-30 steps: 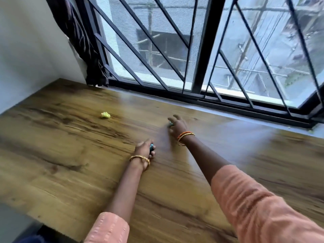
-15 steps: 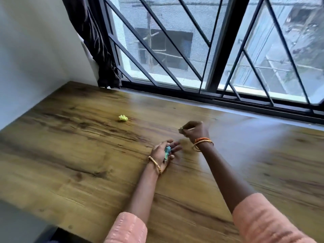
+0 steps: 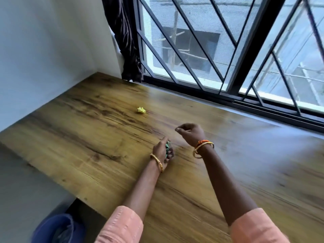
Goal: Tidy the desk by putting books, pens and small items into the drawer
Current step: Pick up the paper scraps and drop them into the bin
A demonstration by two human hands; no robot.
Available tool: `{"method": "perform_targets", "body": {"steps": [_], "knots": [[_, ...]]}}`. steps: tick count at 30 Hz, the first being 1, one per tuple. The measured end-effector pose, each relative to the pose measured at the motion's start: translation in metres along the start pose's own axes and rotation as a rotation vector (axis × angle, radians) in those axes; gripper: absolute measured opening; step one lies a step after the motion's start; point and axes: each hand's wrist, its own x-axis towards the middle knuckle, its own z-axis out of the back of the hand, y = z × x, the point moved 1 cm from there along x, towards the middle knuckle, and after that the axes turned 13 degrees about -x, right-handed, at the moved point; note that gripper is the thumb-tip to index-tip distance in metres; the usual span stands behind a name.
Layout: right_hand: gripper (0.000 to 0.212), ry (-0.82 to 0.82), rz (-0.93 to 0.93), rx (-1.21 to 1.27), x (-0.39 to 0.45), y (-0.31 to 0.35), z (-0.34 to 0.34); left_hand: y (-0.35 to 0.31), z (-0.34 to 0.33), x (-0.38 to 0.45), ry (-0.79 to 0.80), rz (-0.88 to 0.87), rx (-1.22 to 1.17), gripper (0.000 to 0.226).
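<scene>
Gripping green item [image 3: 168, 146], left hand [image 3: 162, 150] fingers curled; right hand [image 3: 191, 133] fingers pinched, contents unclear.

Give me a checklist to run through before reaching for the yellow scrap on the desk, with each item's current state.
1. Yellow scrap within view and unobstructed on the desk: ok.
2. Left hand secure on the teal item it grips: ok; fingers are curled round it.
3. Right hand free to pick: cannot tell; its fingers are pinched together, but whether they hold something is too small to see.
4. Path from the hands to the scrap bare of other things: ok.
5. Drawer located and open: cannot tell; no drawer shows in this view.
6. Other items left on the desk: only the scrap is visible; ok.
</scene>
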Motion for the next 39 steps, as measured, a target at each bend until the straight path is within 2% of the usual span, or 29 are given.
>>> {"method": "perform_targets", "body": {"steps": [3,7,15,16,18,21,24,27,30,32,37,39], "knots": [[0.011,0.08,0.051,-0.023,0.023,0.02,-0.014,-0.027,0.024,0.006,-0.056,-0.045,-0.065,0.033],[0.024,0.151,0.133,-0.1,0.059,0.057,-0.052,-0.071,0.061,0.028,-0.091,-0.064,-0.099,0.029],[0.069,0.102,0.176,-0.366,0.112,0.101,-0.134,-0.129,0.092,0.068,0.109,0.074,-0.121,0.028],[0.067,0.09,0.167,-0.433,0.119,0.102,-0.144,-0.134,0.094,0.072,0.139,0.095,-0.121,0.029],[0.049,0.02,0.171,-0.533,0.128,0.103,-0.16,-0.141,0.1,0.075,0.187,0.136,-0.122,0.029],[0.025,-0.157,0.201,-0.544,0.131,0.102,-0.169,-0.146,0.106,0.077,0.249,0.195,-0.168,0.028],[0.017,-0.237,0.121,-0.411,0.132,0.105,-0.16,-0.148,0.108,0.077,0.297,0.236,-0.227,0.027],[0.016,-0.254,-0.024,-0.08,0.119,0.118,-0.142,-0.146,0.109,0.077,0.296,0.218,-0.211,0.025],[0.007,-0.363,0.032,0.138,0.076,0.139,-0.136,-0.146,0.111,0.075,0.235,0.195,-0.253,0.019],[0.011,-0.396,0.051,0.21,0.042,0.146,-0.144,-0.146,0.115,0.071,0.197,0.185,-0.301,0.02],[0.011,-0.351,0.042,0.285,-0.006,0.152,-0.189,-0.145,0.134,0.038,0.167,0.161,-0.434,0.029],[0.016,-0.278,0.005,0.453,-0.027,0.163,-0.204,-0.146,0.143,0.018,0.136,0.136,-0.442,0.032]]}}
